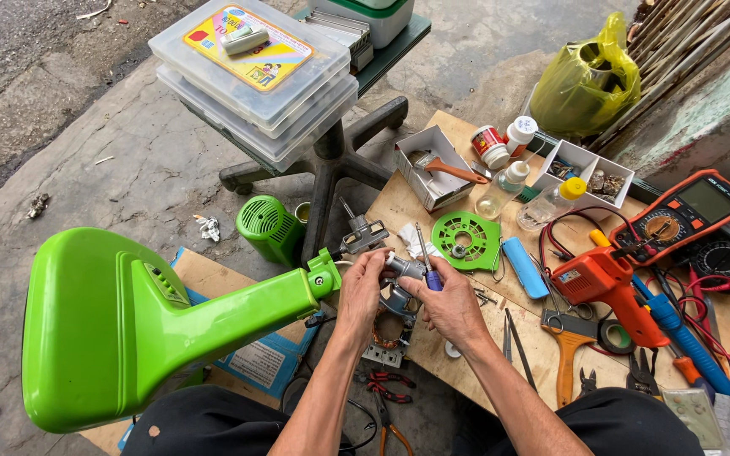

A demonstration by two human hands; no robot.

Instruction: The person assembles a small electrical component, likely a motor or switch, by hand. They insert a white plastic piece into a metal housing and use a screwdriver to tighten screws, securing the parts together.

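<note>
While the green fan body lies across the person's lap with its neck pointing toward the worktop, both hands meet just past the neck's end. The left hand is curled around a small grey metal part, pinching it between thumb and fingers. The right hand is closed around a screwdriver with a blue handle, its shaft rising up and away from the hands; where the tip sits cannot be told. The grey part is held in the air above the worktop's near edge, touching both hands.

To perform this step well, in judgement:

1. Keep the left hand's pinch firm so the part does not rotate under the driver.
2. Keep the screwdriver in line with the fastener axis; a tilted tip is likely to slip toward the left fingers.
3. Work over the worktop, not over the gap, so any loose screw lands on the board rather than the concrete floor.
4. Keep the fan body steady on the lap, since wires appear to run from its neck toward the hands.

Near the hands lie a green round grille, a copper-wound stator, red-handled pliers and an orange glue gun.
</note>
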